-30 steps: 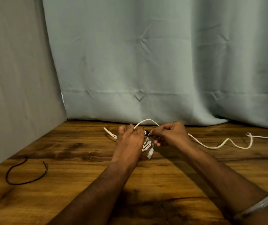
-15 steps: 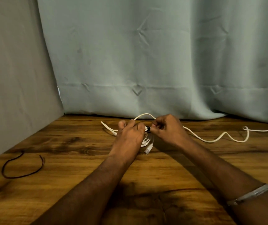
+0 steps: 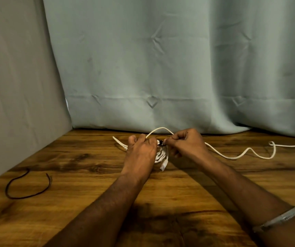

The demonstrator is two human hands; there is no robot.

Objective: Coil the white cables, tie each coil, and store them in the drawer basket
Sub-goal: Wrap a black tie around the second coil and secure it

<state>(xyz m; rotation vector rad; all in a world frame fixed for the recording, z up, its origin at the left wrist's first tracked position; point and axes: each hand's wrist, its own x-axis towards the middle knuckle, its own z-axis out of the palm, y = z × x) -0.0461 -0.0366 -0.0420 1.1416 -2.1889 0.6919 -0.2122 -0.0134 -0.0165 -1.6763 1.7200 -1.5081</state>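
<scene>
A coiled white cable [image 3: 162,155] hangs between my two hands just above the wooden table [image 3: 89,184], its plug end dangling below. My left hand [image 3: 140,154] grips the coil from the left. My right hand [image 3: 187,143] pinches a short black tie [image 3: 161,143] at the top of the coil. A second white cable [image 3: 236,155] runs loose in waves from behind my right hand to the right edge of the view. Another white cable end [image 3: 119,142] sticks out to the left of my left hand. No drawer basket is in view.
A loose black tie [image 3: 27,186] lies curved on the table at the left. A grey wall panel [image 3: 18,86] closes the left side and a pale green curtain [image 3: 161,68] hangs along the back edge.
The hands stay together on the coil, with the right fingers working the black tie at its top. The view has shifted slightly; the loose cable and the black tie on the table lie as before.
</scene>
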